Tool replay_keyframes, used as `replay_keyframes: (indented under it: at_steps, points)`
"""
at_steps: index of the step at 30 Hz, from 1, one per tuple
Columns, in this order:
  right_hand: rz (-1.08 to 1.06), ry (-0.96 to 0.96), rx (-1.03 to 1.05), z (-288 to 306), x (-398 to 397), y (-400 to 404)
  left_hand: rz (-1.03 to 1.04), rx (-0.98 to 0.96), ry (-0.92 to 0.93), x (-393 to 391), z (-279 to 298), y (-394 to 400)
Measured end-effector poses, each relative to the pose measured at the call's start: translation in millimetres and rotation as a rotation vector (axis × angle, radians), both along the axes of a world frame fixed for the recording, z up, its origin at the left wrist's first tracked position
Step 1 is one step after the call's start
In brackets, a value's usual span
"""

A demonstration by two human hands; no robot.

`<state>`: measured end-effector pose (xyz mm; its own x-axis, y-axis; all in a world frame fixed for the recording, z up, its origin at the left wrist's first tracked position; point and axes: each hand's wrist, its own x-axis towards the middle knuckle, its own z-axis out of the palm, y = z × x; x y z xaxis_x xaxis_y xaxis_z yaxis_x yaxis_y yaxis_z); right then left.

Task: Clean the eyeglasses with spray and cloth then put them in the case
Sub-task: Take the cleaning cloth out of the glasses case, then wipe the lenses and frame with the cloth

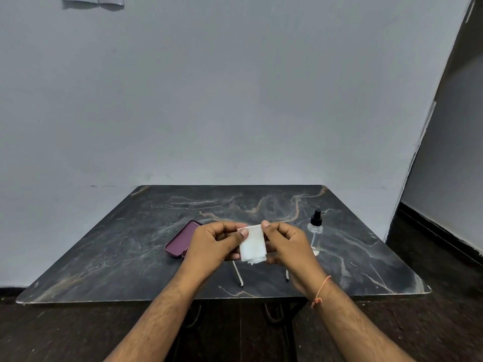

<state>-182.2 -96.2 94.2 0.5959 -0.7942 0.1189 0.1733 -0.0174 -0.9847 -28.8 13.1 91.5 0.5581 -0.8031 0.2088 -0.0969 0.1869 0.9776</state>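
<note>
On the left of the dark table [109,246] lay the purple case [180,240], flat and well apart from the edge. It could not be told for sure whether it was open.

Next came the left hand [213,244]. Its thumb and fingers were pinched on the left side of the white cloth [253,245]. The glasses [239,276] were held up in the middle, mostly hidden behind the cloth and the hands. Only two thin arms of the frame poked down under them.

The right hand [285,244] pinched the other side of the cloth, and it seemed to hold the frame too.

Just to the right stood the spray bottle [315,231], upright, with its black top on.

The step looked like rubbing a lens dry. To do it well, the person should hold the frame by its edge, keep the cloth between fingers and glass, and rub softly in small circles. Pressing hard could bend the thin arms. Both lenses need a wipe before the case.
</note>
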Motion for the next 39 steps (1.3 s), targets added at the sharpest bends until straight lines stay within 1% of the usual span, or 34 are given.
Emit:
replay_keyframes:
  at_steps: [2,4,6,8,9,10,12,14,15,16,18,20,23,27,33,36,39]
  points:
    - [0.088,-0.012,0.048,-2.6,0.8,2.7,-0.006,-0.010,0.007,-0.8,-1.4,-1.4]
    - [0.151,-0.012,0.052,-5.5,2.7,7.4,-0.006,-0.023,0.006,-1.7,-2.7,-2.3]
    - [0.112,-0.032,0.049,-12.2,8.8,9.3,0.015,-0.036,-0.008,0.4,-5.3,-3.6]
    - [-0.011,-0.063,0.075,-21.9,17.1,5.9,0.087,-0.024,-0.062,8.5,-14.9,-5.9]
    - [-0.076,-0.073,0.091,-27.4,20.6,2.8,0.149,-0.007,-0.134,15.0,-22.1,-6.9]
    - [-0.132,-0.076,0.102,-33.2,23.4,-0.4,0.215,0.018,-0.250,23.4,-30.5,-7.2]
    - [-0.213,-0.054,0.086,-44.1,26.8,-6.1,0.310,0.098,-0.599,42.6,-46.8,-6.6]
    - [-0.272,-0.008,0.020,-54.3,27.8,-11.3,0.305,0.184,-0.932,62.2,-59.6,-9.2]
    - [-0.302,0.017,-0.019,-58.6,27.9,-13.9,0.275,0.220,-1.044,69.9,-63.6,-12.2]
    - [-0.333,0.045,-0.060,-61.7,27.4,-16.0,0.243,0.248,-1.120,74.8,-65.5,-15.6]
    - [-0.384,0.100,-0.139,-66.6,26.5,-18.8,0.187,0.287,-1.202,79.5,-66.7,-24.3]
    - [-0.411,0.146,-0.206,-71.1,24.8,-19.4,0.148,0.282,-1.278,81.3,-68.6,-33.1]
    - [-0.428,0.201,-0.287,-78.5,22.3,-20.0,0.142,0.198,-1.345,85.1,-77.2,-43.2]
    - [-0.434,0.216,-0.385,-85.8,22.8,-22.4,0.194,0.076,-1.346,87.3,-89.6,-50.9]
    - [-0.480,0.188,-0.416,-88.6,22.5,-21.1,0.272,0.025,-1.317,87.0,-93.9,-53.0]
    - [-0.484,0.148,-0.371,-90.3,22.6,-22.3,0.304,0.016,-1.297,83.0,-93.9,-49.9]
    - [-0.498,0.128,-0.366,-92.3,22.3,-21.6,0.331,-0.028,-1.322,79.8,-90.0,-46.7]
